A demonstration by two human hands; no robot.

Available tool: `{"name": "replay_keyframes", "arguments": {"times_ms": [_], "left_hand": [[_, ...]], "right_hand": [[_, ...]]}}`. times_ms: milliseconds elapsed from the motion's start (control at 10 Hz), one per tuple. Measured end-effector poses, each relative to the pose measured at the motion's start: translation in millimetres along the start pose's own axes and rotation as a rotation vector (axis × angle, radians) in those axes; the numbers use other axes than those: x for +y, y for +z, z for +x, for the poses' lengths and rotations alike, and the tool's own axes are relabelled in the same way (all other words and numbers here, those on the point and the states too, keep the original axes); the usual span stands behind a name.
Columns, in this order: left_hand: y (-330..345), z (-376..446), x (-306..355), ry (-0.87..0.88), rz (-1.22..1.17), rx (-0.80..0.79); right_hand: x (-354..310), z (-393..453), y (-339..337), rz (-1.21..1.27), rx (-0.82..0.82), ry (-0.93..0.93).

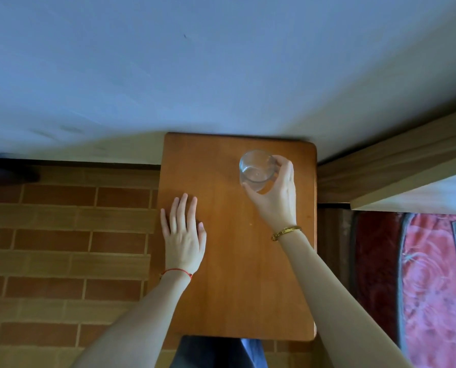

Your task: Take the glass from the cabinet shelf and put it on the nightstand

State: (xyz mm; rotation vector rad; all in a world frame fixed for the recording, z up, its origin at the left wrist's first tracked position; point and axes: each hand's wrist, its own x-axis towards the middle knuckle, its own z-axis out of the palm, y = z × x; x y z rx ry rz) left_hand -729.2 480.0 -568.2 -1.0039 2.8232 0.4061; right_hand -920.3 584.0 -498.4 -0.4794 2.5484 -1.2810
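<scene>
Dark trousers [208,351] show at the bottom edge, just under the near edge of the nightstand [237,288]; only the head view is given. Two bare forearms reach forward over the brown wooden top, which is smooth, faintly grained and round-cornered; the left hand [183,235] lies flat on it, palm down, fingers spread and holding nothing, a red thread [176,272] at its wrist; the right hand [274,192], with a gold bracelet [286,232] at the wrist, is clamped on the glass [256,171], thumb on the near side and fingers curled round the far side.

By my reading the placing step is in hand; the glass is over the far right part of the top, though whether its base touches the wood I cannot tell; next the base must settle flat and upright, then the fingers must part evenly so that nothing tips it.

It is a short, clear, round tumbler, thin-walled and apparently empty; likely slippery and brittle. Brick-patterned floor [62,235] lies to the left; a pale wall [168,75] stands behind; a red patterned bed [433,288] lies to the right.
</scene>
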Motion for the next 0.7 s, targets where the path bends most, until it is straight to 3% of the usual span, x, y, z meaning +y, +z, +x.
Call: {"name": "replay_keyframes", "arguments": {"times_ms": [300, 700], "left_hand": [[7, 0, -4, -0.006, 0.034, 0.033], [7, 2, -2, 0.004, 0.046, 0.07]], "right_hand": [[10, -1, 11, -0.022, 0.054, -0.023], [16, -4, 11, -0.017, -0.029, 0.009]]}}
